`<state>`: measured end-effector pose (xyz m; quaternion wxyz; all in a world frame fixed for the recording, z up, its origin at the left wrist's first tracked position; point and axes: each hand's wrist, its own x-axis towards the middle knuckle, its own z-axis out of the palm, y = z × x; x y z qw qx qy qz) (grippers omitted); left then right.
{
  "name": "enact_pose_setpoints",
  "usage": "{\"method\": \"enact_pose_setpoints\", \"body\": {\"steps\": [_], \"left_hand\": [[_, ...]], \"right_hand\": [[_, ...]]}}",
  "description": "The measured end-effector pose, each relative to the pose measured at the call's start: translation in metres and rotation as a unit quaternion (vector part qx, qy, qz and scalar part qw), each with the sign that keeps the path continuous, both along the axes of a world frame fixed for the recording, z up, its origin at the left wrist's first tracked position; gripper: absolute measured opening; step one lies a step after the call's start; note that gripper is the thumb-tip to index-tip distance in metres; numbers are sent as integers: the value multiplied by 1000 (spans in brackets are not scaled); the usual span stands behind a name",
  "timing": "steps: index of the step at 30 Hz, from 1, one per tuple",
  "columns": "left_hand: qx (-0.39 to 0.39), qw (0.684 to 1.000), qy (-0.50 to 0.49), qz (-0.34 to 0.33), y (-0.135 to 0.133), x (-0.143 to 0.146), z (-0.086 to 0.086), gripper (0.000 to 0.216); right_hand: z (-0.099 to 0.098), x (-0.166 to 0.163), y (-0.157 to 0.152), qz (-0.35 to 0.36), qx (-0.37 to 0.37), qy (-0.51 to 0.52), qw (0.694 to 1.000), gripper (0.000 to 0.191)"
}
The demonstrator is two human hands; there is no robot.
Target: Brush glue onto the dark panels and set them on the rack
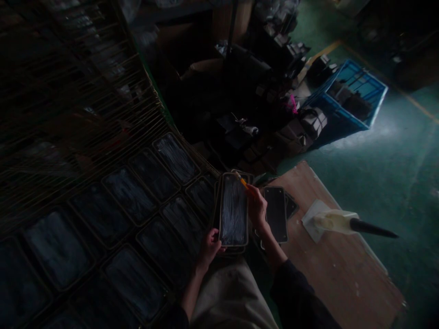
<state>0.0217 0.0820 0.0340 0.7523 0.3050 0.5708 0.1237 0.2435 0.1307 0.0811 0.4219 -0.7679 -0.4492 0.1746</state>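
My left hand [210, 247] grips the lower left corner of a dark rectangular panel [233, 212] with rounded corners and a pale rim. Streaks of a shiny coating cover its face, and other panels lie beneath it. In my right hand [257, 206] is a thin brush with an orange handle [243, 181], its tip over the panel's upper edge. The fingers are closed around the handle. Just right of that hand, a plain dark panel [276, 214] rests on another one at the wooden board's edge.
Rows of similar streaked panels [128, 194] lie to the left, beside a wire rack [85, 91]. On the wooden board [343, 269] stands a pale bottle with a long dark nozzle [338, 221]. A blue crate [343, 109] and dark boxes stand on the green floor beyond.
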Motion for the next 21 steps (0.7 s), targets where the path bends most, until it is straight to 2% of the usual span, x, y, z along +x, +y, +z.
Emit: {"method": "enact_pose_setpoints", "body": {"steps": [6, 10, 14, 17, 21], "left_hand": [[-25, 999, -23, 28, 2, -1, 8, 34], [-33, 997, -42, 51, 3, -2, 10, 34], [-31, 997, -42, 56, 1, -3, 7, 35], [-28, 998, -38, 53, -1, -4, 3, 35], [-13, 997, -53, 49, -2, -6, 4, 31]], "right_hand": [[4, 4, -21, -9, -1, -59, 998, 29], [15, 4, -39, -30, -16, -47, 998, 30], [20, 12, -32, -49, -16, -39, 998, 29], [20, 14, -23, -38, -28, -47, 998, 28], [29, 9, -35, -29, -68, -6, 997, 28]]}}
